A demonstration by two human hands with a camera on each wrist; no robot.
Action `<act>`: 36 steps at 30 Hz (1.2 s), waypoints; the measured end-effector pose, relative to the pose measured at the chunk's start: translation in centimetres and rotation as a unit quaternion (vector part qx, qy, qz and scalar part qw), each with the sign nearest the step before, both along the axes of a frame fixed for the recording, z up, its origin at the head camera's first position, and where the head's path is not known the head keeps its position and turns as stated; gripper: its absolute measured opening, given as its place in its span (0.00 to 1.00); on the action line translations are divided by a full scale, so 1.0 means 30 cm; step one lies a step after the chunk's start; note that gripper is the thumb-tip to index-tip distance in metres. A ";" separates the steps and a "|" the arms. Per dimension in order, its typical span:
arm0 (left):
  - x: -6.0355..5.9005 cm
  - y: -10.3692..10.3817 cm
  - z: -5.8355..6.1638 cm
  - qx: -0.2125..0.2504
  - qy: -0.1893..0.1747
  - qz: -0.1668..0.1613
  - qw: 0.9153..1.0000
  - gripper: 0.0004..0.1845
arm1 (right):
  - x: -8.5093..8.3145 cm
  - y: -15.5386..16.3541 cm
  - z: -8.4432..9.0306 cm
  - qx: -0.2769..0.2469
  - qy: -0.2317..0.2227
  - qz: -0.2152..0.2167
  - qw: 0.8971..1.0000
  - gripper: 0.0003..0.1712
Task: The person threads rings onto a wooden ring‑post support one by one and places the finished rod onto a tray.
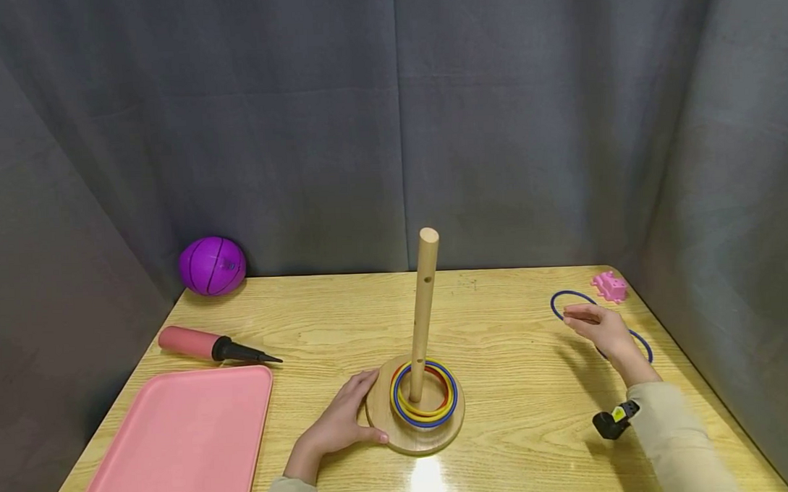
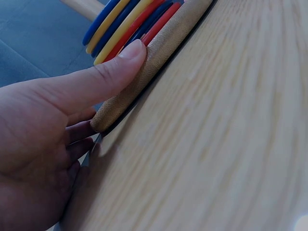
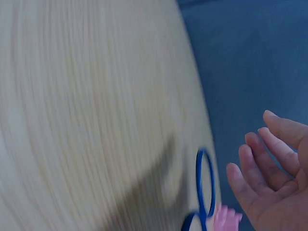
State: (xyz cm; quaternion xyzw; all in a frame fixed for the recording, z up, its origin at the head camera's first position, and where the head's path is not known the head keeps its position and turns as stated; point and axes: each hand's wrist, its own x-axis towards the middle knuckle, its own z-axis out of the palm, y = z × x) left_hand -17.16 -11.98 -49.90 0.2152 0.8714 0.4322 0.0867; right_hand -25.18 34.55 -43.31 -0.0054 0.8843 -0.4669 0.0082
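Left hand: grips the base at its left edge, my thumb on the near rim, fingers around the far side.

Right hand: raised, fingers loosely bent and parted, nothing held.

Loops: blue, thin, smooth, plastic by the look; they lie below my right hand, apart from its fingers, and run slantwise from beyond the fingertips to under the wrist. Two show in the right-wrist view; whether separate rings, I cannot tell. Right hand much the nearer; left well apart.

Base: round, flat wooden disc with a rounded edge, just right of my left hand, well to the left of my right.

Peg: round wooden rod, pale and smooth, drilled with small holes; stands on the base between my hands, long axis upright.

Stack: blue, yellow and red rings, glossy, around the foot of the peg, past my left thumb.

Table: streaked wood grain, under both hands.

Toy: pink, knobbly, just beyond the right hand.

Tray: pink, rounded corners, left of my left hand.

Pump: pinkish-red barrel, tapered black nozzle, beyond the tray.

Ball: purple, black-seamed, farther left.

Cloth: grey, softly creased, farthest out.
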 end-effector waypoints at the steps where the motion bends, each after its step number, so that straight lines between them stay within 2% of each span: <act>1: -0.001 0.000 -0.001 -0.001 0.000 0.000 1.000 0.60 | -0.009 0.020 -0.006 0.019 0.003 -0.004 1.000 0.28; 6: -0.001 -0.001 -0.003 -0.003 0.000 -0.003 1.000 0.60 | -0.044 0.116 -0.038 0.096 0.032 -0.020 0.995 0.24; 13: -0.004 0.002 0.000 0.000 0.002 -0.006 1.000 0.60 | -0.055 0.211 -0.064 0.162 0.053 -0.041 0.985 0.23; 22: -0.003 0.000 -0.002 0.000 -0.003 -0.003 1.000 0.60 | -0.037 0.271 -0.070 0.223 0.011 -0.039 0.974 0.27; 29: -0.001 -0.004 -0.002 0.000 -0.008 -0.002 1.000 0.60 | -0.036 0.297 -0.087 0.240 -0.027 -0.032 0.970 0.31; 36: -0.002 -0.003 -0.005 -0.003 -0.004 0.000 1.000 0.60 | -0.034 0.299 -0.095 0.233 -0.015 -0.036 0.972 0.25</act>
